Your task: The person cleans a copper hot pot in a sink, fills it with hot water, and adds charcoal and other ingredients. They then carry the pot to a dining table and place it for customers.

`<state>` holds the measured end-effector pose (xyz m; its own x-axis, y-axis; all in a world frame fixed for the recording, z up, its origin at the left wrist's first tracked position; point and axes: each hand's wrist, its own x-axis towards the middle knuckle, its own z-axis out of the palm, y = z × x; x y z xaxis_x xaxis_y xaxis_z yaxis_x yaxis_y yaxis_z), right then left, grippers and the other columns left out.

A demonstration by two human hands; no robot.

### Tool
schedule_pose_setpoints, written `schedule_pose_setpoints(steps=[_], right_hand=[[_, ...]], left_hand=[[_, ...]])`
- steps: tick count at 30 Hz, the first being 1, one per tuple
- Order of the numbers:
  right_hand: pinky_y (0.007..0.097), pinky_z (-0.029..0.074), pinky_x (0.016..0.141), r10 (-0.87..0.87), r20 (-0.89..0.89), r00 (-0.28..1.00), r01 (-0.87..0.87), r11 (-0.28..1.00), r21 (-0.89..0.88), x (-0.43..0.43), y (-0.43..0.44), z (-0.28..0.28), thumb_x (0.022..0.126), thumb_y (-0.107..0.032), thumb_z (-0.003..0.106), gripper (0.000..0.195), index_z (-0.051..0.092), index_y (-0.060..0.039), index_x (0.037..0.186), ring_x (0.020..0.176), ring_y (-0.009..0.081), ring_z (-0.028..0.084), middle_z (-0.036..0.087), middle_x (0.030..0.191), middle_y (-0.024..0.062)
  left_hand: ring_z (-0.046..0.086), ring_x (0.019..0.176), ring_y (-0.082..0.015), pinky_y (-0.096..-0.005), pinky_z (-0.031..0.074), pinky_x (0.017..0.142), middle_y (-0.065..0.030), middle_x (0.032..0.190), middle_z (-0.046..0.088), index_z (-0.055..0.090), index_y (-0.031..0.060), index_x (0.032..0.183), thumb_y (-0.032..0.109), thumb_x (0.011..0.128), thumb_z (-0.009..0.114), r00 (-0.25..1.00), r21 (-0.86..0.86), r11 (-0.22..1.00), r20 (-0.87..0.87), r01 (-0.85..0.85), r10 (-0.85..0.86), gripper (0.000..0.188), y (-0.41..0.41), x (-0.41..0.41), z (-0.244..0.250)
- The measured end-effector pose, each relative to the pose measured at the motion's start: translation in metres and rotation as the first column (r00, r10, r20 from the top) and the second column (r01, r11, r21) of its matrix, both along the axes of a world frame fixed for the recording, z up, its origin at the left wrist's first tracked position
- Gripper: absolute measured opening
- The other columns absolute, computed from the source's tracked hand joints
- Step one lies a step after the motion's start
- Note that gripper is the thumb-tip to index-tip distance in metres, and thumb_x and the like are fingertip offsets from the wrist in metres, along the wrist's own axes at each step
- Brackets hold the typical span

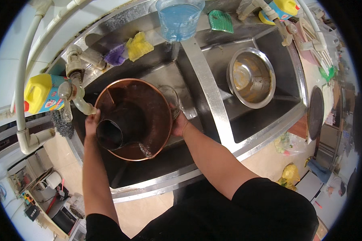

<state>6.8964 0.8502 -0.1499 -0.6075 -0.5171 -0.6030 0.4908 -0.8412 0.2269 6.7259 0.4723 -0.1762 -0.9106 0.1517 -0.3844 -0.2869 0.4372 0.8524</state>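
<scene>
A copper-coloured hot pot with a dark central chimney is tilted over the left basin of a steel sink. A little water shows inside its near wall. My left hand holds the pot's left side, close under the spout of a plastic tap. Against the right side my right hand grips the pot, its fingers partly hidden by the wall. Beside those fingers is a small greyish patch, too unclear to name.
A soiled steel bowl sits in the right basin, past the divider. Along the back ledge are a purple cloth, a yellow cloth, a water-filled plastic tub and a green scouring pad. A yellow jug stands left.
</scene>
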Motion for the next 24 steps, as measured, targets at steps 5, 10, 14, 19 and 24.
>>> schedule_pose_setpoints(steps=[5,10,14,19,24], right_hand=[[0.0475,0.038,0.100,-0.066,-0.018,0.998,0.067,0.994,0.087,-0.004,-0.007,-0.019,0.089,-0.054,0.045,0.056,0.058,-0.0102,0.120,0.113,0.0312,0.053,0.059,0.123,0.0135],[0.0471,0.043,0.096,0.016,0.060,0.998,-0.017,1.000,0.008,-0.019,0.001,0.006,0.088,-0.051,0.048,0.051,0.062,-0.0102,0.114,0.107,0.0310,0.057,0.062,0.116,0.0125],[0.0456,0.045,0.095,-0.027,0.042,0.999,0.027,1.000,-0.013,-0.021,0.000,0.004,0.088,-0.050,0.048,0.050,0.064,-0.0081,0.110,0.100,0.0300,0.060,0.065,0.110,0.0124],[0.0429,0.045,0.094,0.055,0.136,0.989,-0.059,0.998,0.027,-0.004,0.004,-0.015,0.090,-0.047,0.045,0.049,0.064,-0.0060,0.108,0.098,0.0307,0.062,0.064,0.112,0.0125],[0.0417,0.046,0.092,0.083,0.206,0.975,-0.106,0.989,0.104,0.030,-0.003,-0.035,0.086,-0.046,0.051,0.050,0.061,-0.0038,0.111,0.099,0.0306,0.062,0.064,0.111,0.0146]], left_hand=[[0.063,0.089,-0.0259,-0.0405,0.053,0.074,-0.0095,0.104,0.063,0.058,0.0065,0.114,0.024,0.091,0.055,0.637,0.332,0.553,0.525,-0.764,0.564,0.029,0.051,0.122,0.047],[0.054,0.112,-0.0379,-0.0540,0.049,0.090,-0.0141,0.127,0.053,0.042,0.0055,0.132,0.043,0.095,0.047,0.366,0.029,0.432,0.585,-0.901,0.724,0.053,0.116,0.188,0.067],[0.051,0.118,-0.0352,-0.0522,0.046,0.095,-0.0138,0.131,0.050,0.037,0.0103,0.137,0.067,0.091,0.025,0.252,0.146,0.236,0.819,-0.961,0.515,0.074,0.184,0.223,0.072],[0.059,0.096,-0.0276,-0.0287,0.053,0.072,-0.0128,0.121,0.056,0.047,0.0017,0.127,0.071,0.089,0.014,0.152,0.081,0.399,0.977,-0.913,0.150,0.086,0.250,0.227,0.086],[0.060,0.066,-0.0186,-0.0213,0.049,0.045,-0.0076,0.085,0.065,0.059,0.0025,0.109,0.067,0.091,0.017,0.195,0.208,0.348,0.978,-0.914,-0.073,0.079,0.286,0.203,0.094]])
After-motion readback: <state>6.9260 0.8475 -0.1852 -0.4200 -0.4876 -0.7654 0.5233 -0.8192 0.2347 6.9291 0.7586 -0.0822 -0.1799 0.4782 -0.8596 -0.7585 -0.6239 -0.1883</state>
